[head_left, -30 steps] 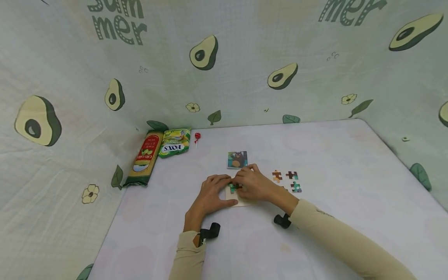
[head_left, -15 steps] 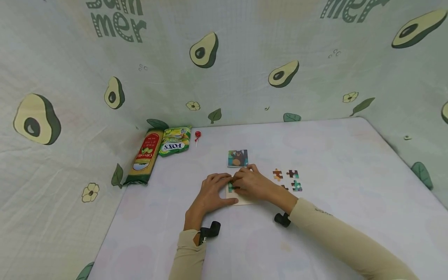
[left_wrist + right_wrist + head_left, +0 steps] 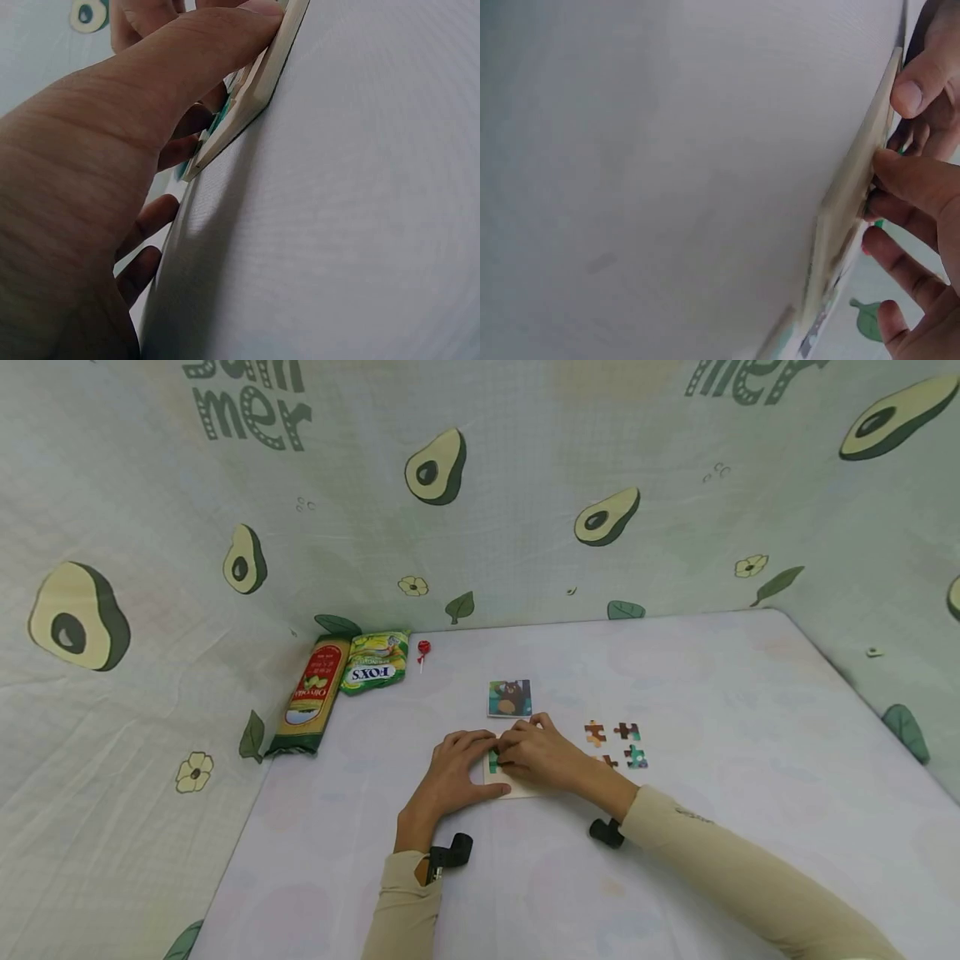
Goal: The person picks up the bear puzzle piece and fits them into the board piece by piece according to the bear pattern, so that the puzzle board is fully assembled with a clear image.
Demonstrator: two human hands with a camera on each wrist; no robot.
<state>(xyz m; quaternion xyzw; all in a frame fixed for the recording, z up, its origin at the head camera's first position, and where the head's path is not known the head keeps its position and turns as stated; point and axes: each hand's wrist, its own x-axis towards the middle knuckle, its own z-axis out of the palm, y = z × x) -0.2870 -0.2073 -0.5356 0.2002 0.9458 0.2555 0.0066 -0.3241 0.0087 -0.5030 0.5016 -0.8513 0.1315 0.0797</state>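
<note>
A small pale wooden puzzle board (image 3: 522, 790) lies on the table, with a green puzzle piece (image 3: 492, 763) in its left part. My left hand (image 3: 448, 777) holds the board along its left side, thumb at the near edge and fingers at the far corner. In the left wrist view the thumb lies over the pale board rim (image 3: 251, 105). My right hand (image 3: 543, 756) reaches over the board from the right, thumb and index fingertip pinched together low at its surface. Its fingers hide most of the inside, including the piece being worked on.
A square bear picture (image 3: 510, 699) lies just behind the board. Several loose jigsaw pieces (image 3: 636, 757) are spread to the right, one partly behind the right wrist. At the back left are an olive-coloured packet (image 3: 311, 693), a green Fox's bag (image 3: 375, 662) and a red lollipop (image 3: 423, 648).
The right hand's fingers have closed in slightly over the board, covering the dark part of a piece that showed earlier. The left hand has stayed in place.
</note>
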